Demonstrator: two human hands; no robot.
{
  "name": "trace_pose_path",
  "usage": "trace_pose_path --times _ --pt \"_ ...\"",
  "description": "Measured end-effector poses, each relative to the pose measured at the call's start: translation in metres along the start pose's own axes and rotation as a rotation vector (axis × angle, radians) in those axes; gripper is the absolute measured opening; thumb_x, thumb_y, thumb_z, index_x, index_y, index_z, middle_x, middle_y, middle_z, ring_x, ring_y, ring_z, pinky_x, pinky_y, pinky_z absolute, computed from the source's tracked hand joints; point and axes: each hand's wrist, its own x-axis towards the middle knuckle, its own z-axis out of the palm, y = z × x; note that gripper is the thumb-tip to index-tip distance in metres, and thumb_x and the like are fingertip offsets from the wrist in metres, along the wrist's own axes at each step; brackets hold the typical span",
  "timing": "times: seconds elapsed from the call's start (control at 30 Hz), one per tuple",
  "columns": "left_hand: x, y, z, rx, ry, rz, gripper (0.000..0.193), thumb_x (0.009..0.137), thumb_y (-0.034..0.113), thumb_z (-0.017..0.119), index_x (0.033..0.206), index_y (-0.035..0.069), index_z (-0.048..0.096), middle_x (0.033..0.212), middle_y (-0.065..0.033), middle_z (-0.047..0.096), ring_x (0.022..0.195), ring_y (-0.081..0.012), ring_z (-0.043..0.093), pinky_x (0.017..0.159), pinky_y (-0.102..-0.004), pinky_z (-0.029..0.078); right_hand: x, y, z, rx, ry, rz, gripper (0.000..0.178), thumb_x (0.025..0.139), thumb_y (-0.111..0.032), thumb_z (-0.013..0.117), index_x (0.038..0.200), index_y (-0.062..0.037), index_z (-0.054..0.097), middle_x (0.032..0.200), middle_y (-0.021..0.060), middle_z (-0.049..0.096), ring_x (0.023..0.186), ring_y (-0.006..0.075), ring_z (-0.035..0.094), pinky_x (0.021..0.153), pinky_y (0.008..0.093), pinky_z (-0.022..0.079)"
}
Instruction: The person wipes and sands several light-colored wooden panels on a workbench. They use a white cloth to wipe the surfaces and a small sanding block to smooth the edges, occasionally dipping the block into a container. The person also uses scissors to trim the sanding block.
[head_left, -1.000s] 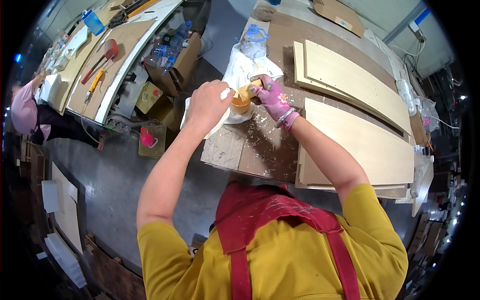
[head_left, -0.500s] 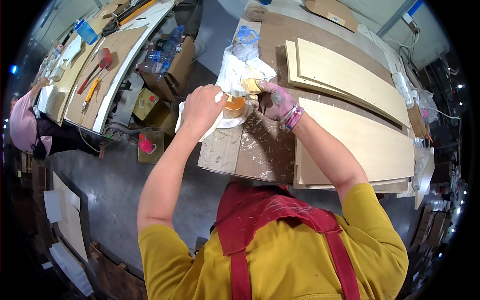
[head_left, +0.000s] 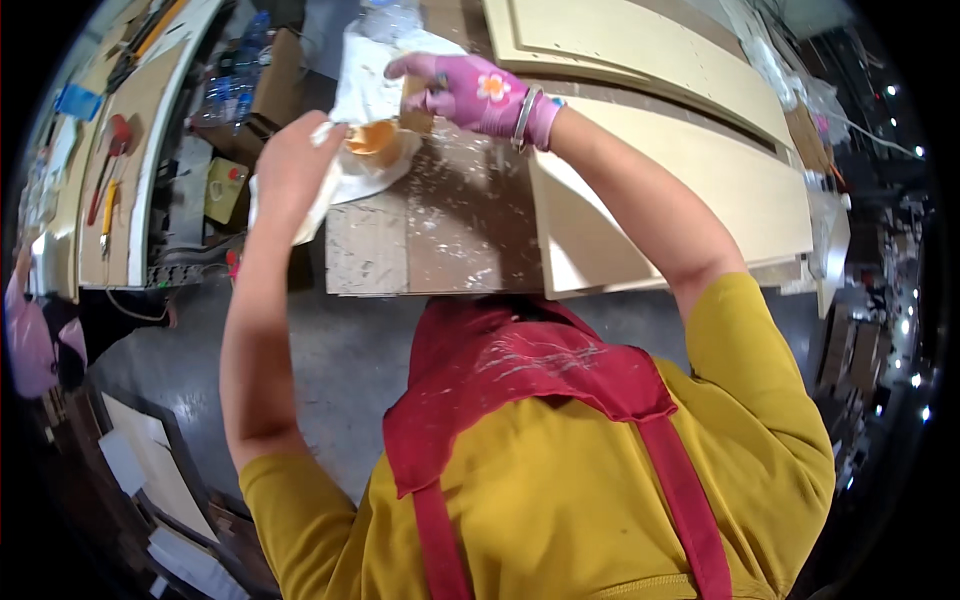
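Note:
A small cup (head_left: 374, 146) with orange-brown stuff inside stands on white cloth (head_left: 355, 90) at the bench's left corner. My bare left hand (head_left: 290, 168) is curled at the cup's left rim, some fingers hidden, with a white bit at the fingertips. A loose fold of cloth hangs under this hand. My right hand (head_left: 480, 95), in a pink glove with a flower, is just right of the cup. Its index finger points left, and the other fingers close on a tan block (head_left: 416, 106), partly covered by the hand.
Pale wooden boards (head_left: 690, 190) lie on the right of the paint-spotted bench (head_left: 460, 225). A clear plastic jug (head_left: 390, 20) stands behind the cloth. On the left bench are a red mallet (head_left: 118, 135) and a yellow-handled tool (head_left: 109, 205). A person in pink (head_left: 35, 345) is at far left.
The view has shifted, so the bench sits higher and further left. My right hand has turned to show the back of its glove, its index finger now extended. My left hand stays by the cup.

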Motion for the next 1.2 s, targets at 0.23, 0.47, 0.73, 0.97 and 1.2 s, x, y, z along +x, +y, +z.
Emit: trace_pose_path --times 0.23,0.47,0.73,0.97,1.2 --pt "-0.066 0.034 -0.036 -0.369 -0.029 -0.199 0.019 0.086 0.017 0.057 0.098 0.002 0.060 0.085 -0.0065 0.061 0.076 -0.0116 0.053 0.073 -0.0248 0.043 -0.076 0.012 -0.069 0.980 0.101 0.664 0.039 0.088 -0.029 0.063 0.115 -0.0024 0.052 0.092 0.0042 0.060 0.075 0.0100 0.060 0.063 0.0228 0.053" --pt "-0.171 0.114 -0.001 -0.580 -0.235 -0.417 0.009 0.085 0.009 0.061 0.090 0.002 0.063 0.073 -0.0001 0.059 0.066 -0.0063 0.052 0.058 -0.0224 0.042 -0.121 -0.007 -0.103 0.700 -0.167 0.432 0.041 0.084 -0.028 0.067 0.118 -0.0056 0.057 0.092 0.0056 0.064 0.081 0.0114 0.061 0.070 0.0248 0.051" --pt "-0.211 0.139 0.053 -0.437 -0.006 -0.486 0.016 0.084 0.013 0.060 0.091 -0.001 0.061 0.075 -0.0108 0.061 0.067 -0.0155 0.055 0.067 -0.0291 0.046 -0.189 -0.075 -0.078 0.304 -0.158 0.006 0.037 0.087 -0.024 0.062 0.115 -0.0016 0.053 0.108 0.0173 0.060 0.091 0.0335 0.062 0.079 0.0373 0.050" --pt "-0.217 0.118 0.082 -0.587 0.075 -0.423 0.018 0.086 0.015 0.061 0.093 -0.001 0.063 0.075 -0.0095 0.064 0.068 -0.0131 0.057 0.066 -0.0278 0.046 -0.206 -0.096 -0.059 0.124 -0.155 0.003 0.034 0.081 -0.019 0.066 0.110 -0.0044 0.055 0.086 0.0117 0.057 0.077 0.0304 0.059 0.069 0.0386 0.047" --pt "-0.228 0.089 0.094 -0.634 0.045 -0.406 0.020 0.085 0.018 0.062 0.092 0.000 0.063 0.073 -0.0107 0.064 0.067 -0.0152 0.060 0.065 -0.0287 0.047 -0.209 -0.115 -0.046 -0.118 -0.182 -0.032 0.036 0.077 -0.017 0.068 0.110 -0.0083 0.056 0.087 0.0082 0.058 0.075 0.0283 0.059 0.068 0.0381 0.047"
